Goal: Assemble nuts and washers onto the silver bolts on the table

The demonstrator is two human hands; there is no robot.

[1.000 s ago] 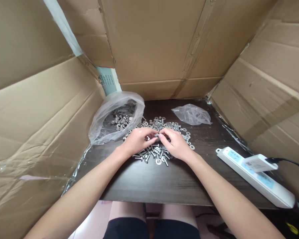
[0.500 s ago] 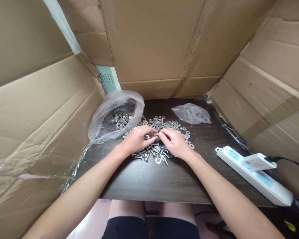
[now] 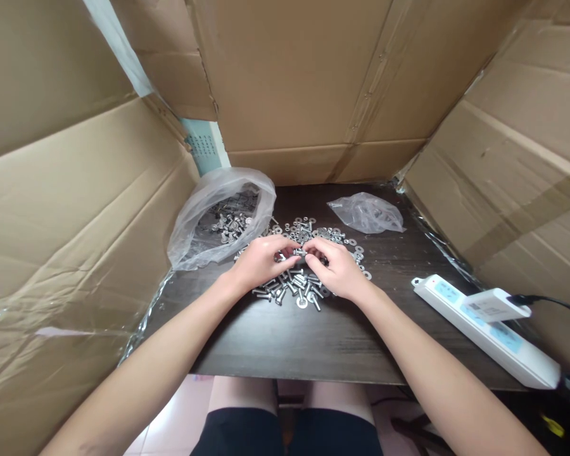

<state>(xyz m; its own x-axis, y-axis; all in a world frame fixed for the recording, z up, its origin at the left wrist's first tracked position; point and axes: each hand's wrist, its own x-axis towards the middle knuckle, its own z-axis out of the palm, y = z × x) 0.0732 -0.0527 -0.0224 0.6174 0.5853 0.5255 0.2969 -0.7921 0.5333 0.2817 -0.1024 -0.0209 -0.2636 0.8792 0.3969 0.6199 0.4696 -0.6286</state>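
My left hand (image 3: 260,261) and my right hand (image 3: 336,269) meet fingertip to fingertip over a pile of loose bolts (image 3: 292,290) on the dark table (image 3: 285,335). Both pinch one small metal bolt (image 3: 298,253) between them; whether a washer or nut sits on it is too small to tell. Scattered washers (image 3: 313,233) lie just beyond the hands. An open clear bag of bolts (image 3: 221,218) lies to the left of my left hand.
A crumpled clear plastic bag (image 3: 367,214) lies at the back right. A white power strip (image 3: 484,329) with a white adapter plugged in runs along the right edge. Cardboard walls (image 3: 308,82) enclose the table on three sides. My knees show below the front edge.
The hands stay together on the small bolt, with only slight finger movement. The view has shifted a little, so everything sits slightly higher in the frame.
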